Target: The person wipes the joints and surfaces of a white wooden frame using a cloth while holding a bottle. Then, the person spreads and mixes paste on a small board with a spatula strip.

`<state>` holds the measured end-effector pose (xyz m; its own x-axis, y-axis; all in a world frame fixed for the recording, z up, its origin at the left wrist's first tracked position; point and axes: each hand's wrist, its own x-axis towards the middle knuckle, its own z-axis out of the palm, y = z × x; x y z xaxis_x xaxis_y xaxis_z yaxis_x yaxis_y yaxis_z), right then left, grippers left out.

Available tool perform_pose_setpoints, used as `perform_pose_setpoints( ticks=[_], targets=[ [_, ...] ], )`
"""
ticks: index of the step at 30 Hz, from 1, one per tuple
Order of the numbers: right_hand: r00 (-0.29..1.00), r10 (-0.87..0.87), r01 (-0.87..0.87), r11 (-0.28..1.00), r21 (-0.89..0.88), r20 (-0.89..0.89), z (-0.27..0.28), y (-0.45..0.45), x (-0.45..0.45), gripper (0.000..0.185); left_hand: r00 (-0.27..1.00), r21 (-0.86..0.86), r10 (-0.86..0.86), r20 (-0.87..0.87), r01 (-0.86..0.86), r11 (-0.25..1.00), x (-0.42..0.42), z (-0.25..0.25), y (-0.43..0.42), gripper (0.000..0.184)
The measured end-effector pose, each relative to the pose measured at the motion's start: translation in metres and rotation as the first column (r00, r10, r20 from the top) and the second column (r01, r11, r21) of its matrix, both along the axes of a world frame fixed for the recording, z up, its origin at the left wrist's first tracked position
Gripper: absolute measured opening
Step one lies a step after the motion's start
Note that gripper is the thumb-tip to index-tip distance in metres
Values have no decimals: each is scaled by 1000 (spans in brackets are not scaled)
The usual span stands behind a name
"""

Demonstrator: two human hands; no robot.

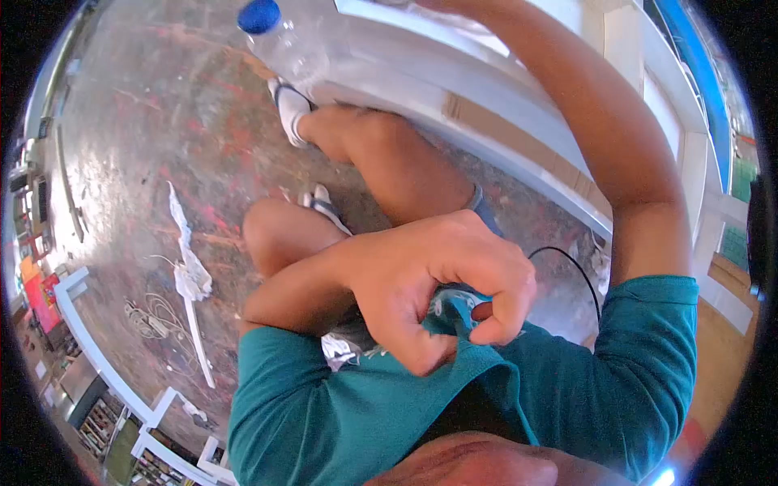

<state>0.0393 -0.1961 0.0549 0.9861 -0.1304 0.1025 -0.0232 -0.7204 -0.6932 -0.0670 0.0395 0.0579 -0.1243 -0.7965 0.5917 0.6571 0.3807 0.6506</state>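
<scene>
My left hand [458, 283] is raised in front of my chest. Its thumb and curled fingers pinch the teal T-shirt [332, 405] at the collar, pulling the cloth up and away from the neck. My right arm [604, 121] reaches forward over a white frame [689, 101]. At the top edge of the view the right hand is almost wholly cut off, so its fingers are hidden. Near it, a clear plastic bottle [296, 53] with a blue cap [259, 16] shows at the top.
Below are my bare legs [397, 166] and sandals [290, 109] on a paint-stained floor [138, 154]. A crumpled white strip [190, 275] and a tangled cord [150, 320] lie to the left. White frame pieces [101, 356] stand at lower left. A black cable [571, 259] curves at right.
</scene>
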Motion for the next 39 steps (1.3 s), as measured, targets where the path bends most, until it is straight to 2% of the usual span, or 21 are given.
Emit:
perform_pose_setpoints(
  ticks=[1, 3, 6, 9, 10, 11, 12, 13, 14, 15, 16, 17, 19, 20, 24, 30, 31, 33, 35, 37, 39],
  targets=[
    [985, 13, -66, 949, 309, 170, -2, 2, -4, 24, 999, -32, 36, 22, -36, 999, 2, 0, -2, 17],
    [957, 5, -113, 928, 355, 291, 5, 1, -3, 24, 993, -98, 111, 47, -106, 990, 4, -2, -5, 16],
    [994, -20, -9, 960, 278, 104, 3, 4, -6, 23, 993, -114, 103, 51, -97, 989, 7, -1, -9, 16],
    [976, 31, -109, 926, 362, 215, -5, -6, -5, 23, 982, -52, 169, 78, -165, 985, 14, -6, -12, 18],
    [933, -79, -67, 920, 387, 350, 2, 1, -5, 22, 970, -22, 231, 79, -230, 973, 16, -9, -12, 22],
    [925, -62, -73, 939, 335, 376, -47, -20, 42, 31, 973, -30, 229, 27, -229, 973, 21, -13, -18, 24],
    [914, -74, -56, 951, 304, 399, -19, -2, 8, 22, 959, -102, 276, 64, -269, 958, 28, -23, -26, 27],
    [926, 10, -90, 976, 196, 377, -17, -6, 9, 21, 919, -25, 388, 69, -388, 922, 26, -17, -24, 28],
    [936, 114, -125, 992, 13, 332, -25, -17, 17, 23, 845, -49, 514, 147, -513, 857, 29, -24, -27, 32],
    [956, 124, -136, 990, 29, 265, -26, -20, 10, 25, 762, -100, 621, 186, -614, 783, 31, -29, -32, 36],
    [942, 247, -214, 964, -158, 227, -28, -26, 14, 27, 657, -158, 724, 210, -708, 688, 34, -33, -38, 40],
    [963, 267, -245, 918, -313, 30, -34, -29, 20, 28, 556, -244, 797, 236, -760, 603, 37, -38, -44, 43],
    [941, 246, -323, 852, -412, -231, 8, -20, -21, 27, 345, -397, 893, 287, -806, 439, 46, -47, -55, 47],
    [938, 256, -345, 732, -587, -232, 13, -18, -25, 30, 233, -469, 918, 321, -803, 368, 45, -50, -59, 46],
    [997, -52, 75, 878, -473, 62, 67, -5, -109, 34, -20, -622, 916, 402, -740, 257, 27, -50, -73, 30],
    [830, -186, 370, 890, -268, 526, 79, -33, -253, 25, -70, -679, 904, 421, -685, 264, 22, -56, -77, 10],
    [816, -225, 375, 907, -192, 532, 72, -58, -272, 22, -72, -680, 902, 425, -683, 266, 20, -55, -76, 9],
    [810, -367, 529, 793, -301, 457, 72, -111, -317, 24, -71, -680, 898, 434, -679, 275, 16, -55, -74, 8],
    [875, -377, 484, 701, -524, 304, 54, -177, -351, 20, -81, -676, 883, 462, -677, 292, 13, -58, -70, 8],
    [963, -267, 248, 800, -546, 46, 48, -209, -383, 14, -98, -685, 869, 485, -660, 308, 12, -58, -69, 8],
    [923, -332, 214, 866, -453, -197, 47, -214, -392, 28, -135, -702, 849, 511, -635, 322, 13, -58, -66, 8]
  ],
)
